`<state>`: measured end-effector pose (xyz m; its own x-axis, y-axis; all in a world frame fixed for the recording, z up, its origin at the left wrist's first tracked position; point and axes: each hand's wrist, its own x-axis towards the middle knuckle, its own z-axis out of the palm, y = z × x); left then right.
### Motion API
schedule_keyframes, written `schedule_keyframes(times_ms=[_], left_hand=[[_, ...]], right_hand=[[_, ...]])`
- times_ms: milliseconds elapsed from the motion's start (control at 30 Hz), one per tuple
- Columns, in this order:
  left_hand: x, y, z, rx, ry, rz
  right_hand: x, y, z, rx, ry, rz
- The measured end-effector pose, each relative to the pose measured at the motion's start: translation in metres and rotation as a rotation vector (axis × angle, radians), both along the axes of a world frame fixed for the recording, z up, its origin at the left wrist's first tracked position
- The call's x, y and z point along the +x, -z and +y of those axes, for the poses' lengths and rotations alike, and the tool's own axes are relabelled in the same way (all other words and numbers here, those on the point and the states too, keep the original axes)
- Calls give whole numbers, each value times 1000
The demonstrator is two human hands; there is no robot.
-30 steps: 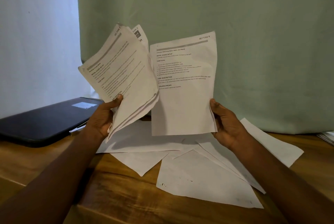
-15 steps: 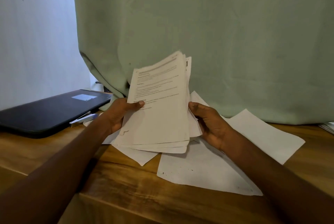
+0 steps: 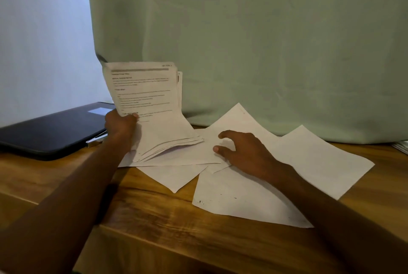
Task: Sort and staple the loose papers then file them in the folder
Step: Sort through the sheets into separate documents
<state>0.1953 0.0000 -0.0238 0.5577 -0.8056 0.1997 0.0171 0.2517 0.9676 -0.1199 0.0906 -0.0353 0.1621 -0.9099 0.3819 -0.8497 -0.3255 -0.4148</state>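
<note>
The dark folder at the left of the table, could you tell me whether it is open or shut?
Shut: the dark folder lies flat on the table, cover down, no papers visible inside.

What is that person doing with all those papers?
The person is gathering up loose papers. The left hand holds a stack of printed pages up off the wooden table. The right hand is open and reaching down onto the blank-side-up sheets spread on the table, likely to pick up another. A dark folder lies closed at the left. Nothing looks stapled or filed yet.
</note>
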Motion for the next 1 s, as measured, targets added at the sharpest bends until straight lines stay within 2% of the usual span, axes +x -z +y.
schedule_keyframes(times_ms=[100, 200, 333, 400, 533, 600, 700, 867, 933, 1000], left_hand=[[3, -4, 1, -39, 46, 345], [8, -11, 10, -85, 83, 537], [16, -6, 7, 10, 66, 408], [18, -4, 5, 15, 124, 367], [20, -7, 5, -50, 263, 536], [17, -10, 7, -70, 372, 608], [16, -12, 9, -160, 541, 764], [26, -6, 5, -319, 768, 1027], [25, -7, 4, -340, 803, 992], [17, -10, 9, -308, 814, 886]], right_hand=[[8, 8, 5, 95, -189, -16], [18, 14, 6, 201, -225, 67], [30, 11, 5, 95, -116, 117], [35, 8, 7, 40, -96, 123], [32, 3, 8, -96, -49, 73], [23, -4, 5, -198, -2, -78], [6, -17, 1, -290, 30, -454], [-22, -42, 7, -257, 76, -1029], [-31, -47, 9, -159, 85, -1215], [-36, -47, 8, -70, 76, -1320]])
